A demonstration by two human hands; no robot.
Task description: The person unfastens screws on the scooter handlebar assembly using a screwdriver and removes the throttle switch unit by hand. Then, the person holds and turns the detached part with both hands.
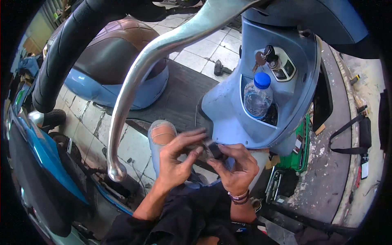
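Observation:
My right hand [239, 168], with bracelets at the wrist, pinches a small dark block-shaped part [215, 150] between thumb and fingers. Its exact kind is blurred. Just left of it, my left hand [176, 157] has its fingers stretched and its thumb apart from them. Those fingertips come close to the part's left end; whether they touch it cannot be made out. Both hands are over my lap, below the blue-grey front panel [224, 114] of a scooter. A clear bottle [258, 100] with a blue cap stands in that panel's pocket.
A silver brake lever [134, 77] and black handlebar grip [67, 49] arch across the upper left. Keys [260, 59] hang at the ignition. A cordless drill [221, 68] lies on the tiles. At right are a green tool case [301, 147] and a black bag [359, 134]. A blue motorcycle [57, 159] stands left.

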